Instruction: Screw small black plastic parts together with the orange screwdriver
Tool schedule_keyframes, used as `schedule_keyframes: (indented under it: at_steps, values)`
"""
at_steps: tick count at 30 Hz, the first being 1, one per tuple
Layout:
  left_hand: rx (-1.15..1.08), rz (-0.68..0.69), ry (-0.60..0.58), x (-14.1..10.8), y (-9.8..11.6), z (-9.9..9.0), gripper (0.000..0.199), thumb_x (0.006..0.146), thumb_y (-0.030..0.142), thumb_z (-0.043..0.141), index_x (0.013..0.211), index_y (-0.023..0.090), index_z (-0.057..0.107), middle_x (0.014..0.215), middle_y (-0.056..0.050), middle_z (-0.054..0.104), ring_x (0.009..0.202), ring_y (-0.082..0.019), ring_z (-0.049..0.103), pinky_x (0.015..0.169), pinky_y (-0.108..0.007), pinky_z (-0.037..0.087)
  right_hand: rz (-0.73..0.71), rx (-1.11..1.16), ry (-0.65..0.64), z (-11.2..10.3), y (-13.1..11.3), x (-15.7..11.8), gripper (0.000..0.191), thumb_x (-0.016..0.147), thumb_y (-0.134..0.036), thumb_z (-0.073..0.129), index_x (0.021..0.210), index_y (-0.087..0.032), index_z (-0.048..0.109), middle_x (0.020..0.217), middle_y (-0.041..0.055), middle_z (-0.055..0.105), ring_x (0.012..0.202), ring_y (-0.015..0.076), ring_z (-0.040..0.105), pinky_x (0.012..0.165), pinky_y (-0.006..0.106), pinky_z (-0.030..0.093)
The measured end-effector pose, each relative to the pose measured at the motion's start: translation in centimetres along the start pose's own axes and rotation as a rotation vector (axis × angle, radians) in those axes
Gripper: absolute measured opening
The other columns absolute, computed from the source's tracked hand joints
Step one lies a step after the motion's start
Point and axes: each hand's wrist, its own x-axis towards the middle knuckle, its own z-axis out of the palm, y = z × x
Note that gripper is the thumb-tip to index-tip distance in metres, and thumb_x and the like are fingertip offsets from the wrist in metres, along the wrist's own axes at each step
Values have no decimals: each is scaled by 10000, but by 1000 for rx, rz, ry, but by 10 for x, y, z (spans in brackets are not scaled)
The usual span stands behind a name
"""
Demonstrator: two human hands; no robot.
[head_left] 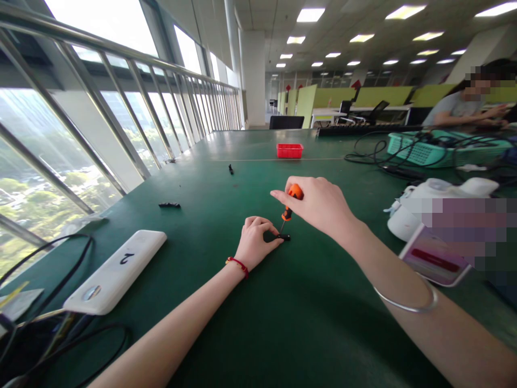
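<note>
My right hand (319, 202) is wrapped round the orange and black handle of a screwdriver (287, 213), with the thumb stretched out to the left. The screwdriver's thin shaft slants down to a small black part (285, 237) lying on the green table. Pinched between the thumb and fingers of my left hand (257, 242) is the left end of that small part, partly hidden by the fingertips. Whether the tip sits in a screw is too small to tell.
Two small black pieces, one (169, 205) at left and one (231, 169) farther back, lie on the table (242, 334). A red box (290, 151) stands behind. A white power bank (117, 272) is at left; a white bottle (404, 215), phone (434, 256), cabled teal basket (420, 153) and seated person (456, 110) are right.
</note>
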Motion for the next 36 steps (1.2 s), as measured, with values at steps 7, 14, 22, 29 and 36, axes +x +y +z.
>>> schedule_keyframes:
  at_steps: [7, 14, 22, 29, 36]
  values:
    - [32, -10, 38, 1, -2, 1, 98, 675, 273, 704, 711, 207, 640, 891, -29, 616, 997, -238, 452, 904, -401, 403, 15, 50, 14, 4, 1, 2, 244, 724, -360, 520, 929, -232, 482, 575, -44, 543, 461, 121, 442, 467, 229, 257]
    - [57, -18, 40, 1, -2, 0, 106, 685, 288, 697, 708, 201, 641, 891, -34, 626, 985, -236, 457, 890, -394, 413, 12, 15, 59, 8, 3, 3, 193, 787, -406, 459, 817, -226, 522, 584, -20, 544, 507, 133, 466, 479, 236, 262]
    - [41, -10, 41, 1, -2, 1, 85, 687, 271, 692, 713, 205, 646, 892, -33, 627, 996, -238, 459, 894, -399, 411, 21, 63, -53, 11, 3, 2, 344, 779, -523, 437, 665, -212, 527, 565, -4, 538, 494, 132, 472, 474, 246, 282]
    - [28, -17, 23, 1, 1, -2, 78, 686, 254, 690, 726, 206, 643, 885, -32, 625, 987, -241, 455, 889, -401, 415, 44, 145, -2, 17, -2, 0, 333, 663, -315, 556, 973, -245, 454, 624, -49, 556, 510, 137, 473, 483, 239, 285]
    - [37, -12, 34, 1, -1, 0, 78, 691, 259, 687, 721, 204, 640, 890, -33, 623, 984, -236, 467, 891, -398, 411, 77, 144, 152, 19, -1, 0, 342, 760, -564, 446, 743, -223, 458, 540, -29, 502, 517, 148, 489, 482, 238, 273]
